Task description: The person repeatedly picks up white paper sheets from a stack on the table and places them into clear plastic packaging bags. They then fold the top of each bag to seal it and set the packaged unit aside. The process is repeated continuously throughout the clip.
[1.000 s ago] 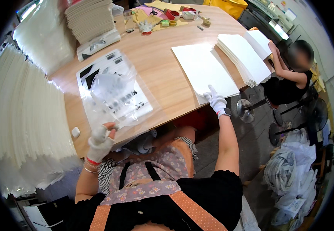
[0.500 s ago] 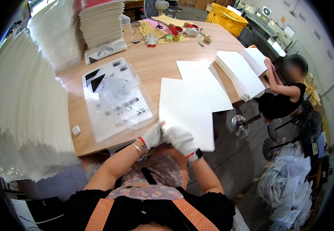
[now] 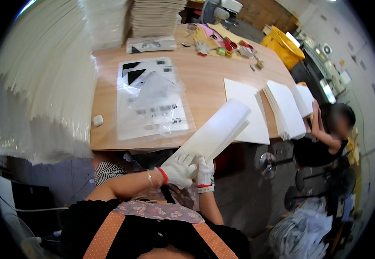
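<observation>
Head cam, the only view here: both gloves are down at the near end of a curled white sheet [image 3: 213,129], which runs at a slant from the lap out over the near edge of the wooden table [image 3: 204,64]. Left hand [image 3: 179,171] lies palm down on that end, fingers stretched out and a bit spread. Right hand [image 3: 205,170] is just beside it with the fingers bunched at the sheet; can't tell if it's actually pinching an edge or only pressing.

As for how far along it is, I'd call it partway. The sheet is bent over on itself, but the far end looks rounded and there's a gap at the right side, so I wouldn't call it a flat crease yet. Right behind it there's a flat white sheet [image 3: 245,101], no bend in it, maybe more than one layer. Further right is a fanned pile of white sheets [image 3: 286,110], also unbent from what I can see, and past that a co-worker [image 3: 323,129] sits with hands at another white sheet [image 3: 303,100].

Over to the left, a clear plastic bag [image 3: 159,90] lies crumpled on top of some printed plastic packaging [image 3: 129,123], neither hand touching it. Small white case [image 3: 97,120] sits near the table's left edge, beside a huge stack of plastic sleeves [image 3: 40,95].
</observation>
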{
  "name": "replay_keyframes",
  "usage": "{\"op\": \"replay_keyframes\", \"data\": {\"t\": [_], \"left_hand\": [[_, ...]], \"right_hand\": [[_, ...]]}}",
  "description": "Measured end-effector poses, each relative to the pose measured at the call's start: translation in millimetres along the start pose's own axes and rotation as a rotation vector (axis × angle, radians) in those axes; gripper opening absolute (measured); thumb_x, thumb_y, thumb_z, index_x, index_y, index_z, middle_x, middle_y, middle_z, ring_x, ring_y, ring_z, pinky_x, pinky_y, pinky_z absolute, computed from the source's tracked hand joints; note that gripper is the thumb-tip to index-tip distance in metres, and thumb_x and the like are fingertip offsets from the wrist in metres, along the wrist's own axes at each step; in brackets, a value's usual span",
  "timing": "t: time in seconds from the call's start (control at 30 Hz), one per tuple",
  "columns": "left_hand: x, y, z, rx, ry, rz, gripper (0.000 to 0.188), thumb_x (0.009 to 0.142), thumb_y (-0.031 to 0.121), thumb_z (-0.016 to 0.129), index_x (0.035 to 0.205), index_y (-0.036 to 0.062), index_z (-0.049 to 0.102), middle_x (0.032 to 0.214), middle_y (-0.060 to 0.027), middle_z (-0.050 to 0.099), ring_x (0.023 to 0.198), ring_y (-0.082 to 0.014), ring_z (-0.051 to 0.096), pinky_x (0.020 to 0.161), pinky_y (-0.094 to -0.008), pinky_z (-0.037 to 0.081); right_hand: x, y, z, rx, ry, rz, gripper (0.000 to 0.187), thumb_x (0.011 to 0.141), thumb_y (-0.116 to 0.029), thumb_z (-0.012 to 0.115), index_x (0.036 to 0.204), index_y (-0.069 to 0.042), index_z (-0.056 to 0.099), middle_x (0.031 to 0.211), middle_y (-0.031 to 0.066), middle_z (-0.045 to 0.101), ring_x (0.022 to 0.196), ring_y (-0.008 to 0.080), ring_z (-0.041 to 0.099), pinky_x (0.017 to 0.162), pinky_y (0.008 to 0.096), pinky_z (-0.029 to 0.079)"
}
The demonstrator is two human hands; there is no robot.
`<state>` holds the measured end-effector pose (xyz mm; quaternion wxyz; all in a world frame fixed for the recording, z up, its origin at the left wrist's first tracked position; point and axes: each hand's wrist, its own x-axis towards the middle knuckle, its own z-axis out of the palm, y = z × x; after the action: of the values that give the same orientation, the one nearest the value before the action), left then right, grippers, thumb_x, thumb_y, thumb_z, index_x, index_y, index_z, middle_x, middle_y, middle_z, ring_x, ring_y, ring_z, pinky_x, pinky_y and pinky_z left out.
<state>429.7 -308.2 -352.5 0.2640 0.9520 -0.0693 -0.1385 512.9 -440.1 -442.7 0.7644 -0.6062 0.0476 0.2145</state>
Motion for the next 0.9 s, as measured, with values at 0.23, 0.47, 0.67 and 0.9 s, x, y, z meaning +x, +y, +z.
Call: {"op": "replay_keyframes", "data": {"t": [0.23, 0.47, 0.67, 0.9], "left_hand": [[2, -108, -166, 0.492, 1.378, -0.162, 0.051, 0.078, 0.015, 0.069, 0.123, 0.0005, 0.05, 0.116, -0.015, 0.054, 0.11, -0.0285, 0.051, 0.091, -0.0361, 0.043], [41, -193, -198, -1.241, 0.538, 0.221, 0.044, 0.088, 0.035, 0.062, 0.118, 0.003, 0.059, 0.1, -0.0038, 0.066, 0.069, -0.0054, 0.054, 0.063, -0.0188, 0.045], [59, -157, -142, -0.759, 0.727, 0.246, 0.035, 0.089, 0.029, 0.058, 0.117, 0.0084, 0.06, 0.101, -0.005, 0.065, 0.067, -0.0119, 0.054, 0.061, -0.025, 0.046], [37, -29, -91, -0.387, 0.631, 0.062, 0.036, 0.082, 0.024, 0.059, 0.116, 0.0099, 0.058, 0.099, -0.0161, 0.062, 0.096, -0.0324, 0.06, 0.083, -0.0409, 0.049]], "right_hand": [[-24, -58, -10, -0.297, -0.111, -0.404, 0.029, 0.087, -0.006, 0.06, 0.113, 0.004, 0.053, 0.099, 0.0077, 0.063, 0.083, 0.0157, 0.061, 0.074, 0.0278, 0.051], [-33, -110, 21, -0.956, -0.191, -0.878, 0.025, 0.078, -0.002, 0.065, 0.103, -0.003, 0.062, 0.095, 0.0136, 0.066, 0.079, 0.0231, 0.065, 0.071, 0.0318, 0.051], [9, -112, 58, -1.752, -0.394, -0.524, 0.035, 0.081, -0.028, 0.06, 0.11, -0.008, 0.061, 0.1, 0.019, 0.064, 0.089, 0.0371, 0.062, 0.074, 0.0457, 0.05], [88, -100, 82, -1.567, -0.271, -0.368, 0.043, 0.081, -0.023, 0.062, 0.118, -0.004, 0.052, 0.114, 0.0202, 0.057, 0.098, 0.037, 0.059, 0.079, 0.0468, 0.048]]}}
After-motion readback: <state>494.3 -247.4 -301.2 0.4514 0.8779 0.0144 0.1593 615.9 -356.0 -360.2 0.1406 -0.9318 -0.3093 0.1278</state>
